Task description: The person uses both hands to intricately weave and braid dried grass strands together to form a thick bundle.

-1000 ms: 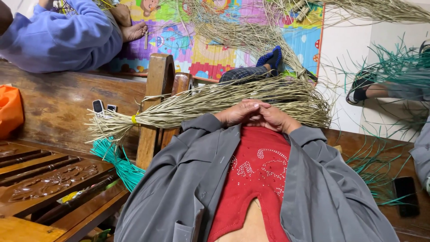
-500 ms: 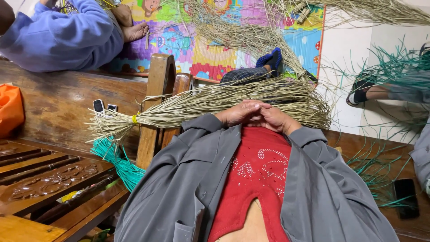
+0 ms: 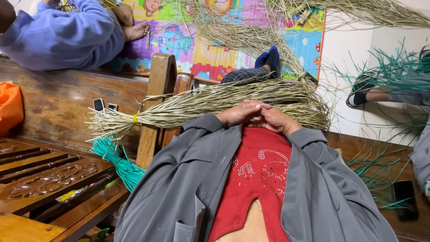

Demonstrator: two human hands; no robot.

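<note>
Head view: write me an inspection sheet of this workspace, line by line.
Surface: dark carved wooden bench.
Job's things: pale straw bundle tied with a yellow band, lying across the lap.
Clutter: teal strands, orange bag, two small phones, black phone.
Grippers: left hand and right hand pressed together on the bundle; grip unclear.
Cables: nothing seen.
Surroundings: colourful play mat, person in a blue top, sandalled foot.

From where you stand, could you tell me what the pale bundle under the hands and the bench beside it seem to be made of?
The pale bundle looks like dried grass or straw: thin, matte, tan strands, frayed at the ends and tied with a yellow band. The bench looks like dark, carved, varnished wood, with visible grain and a slight sheen.
</note>
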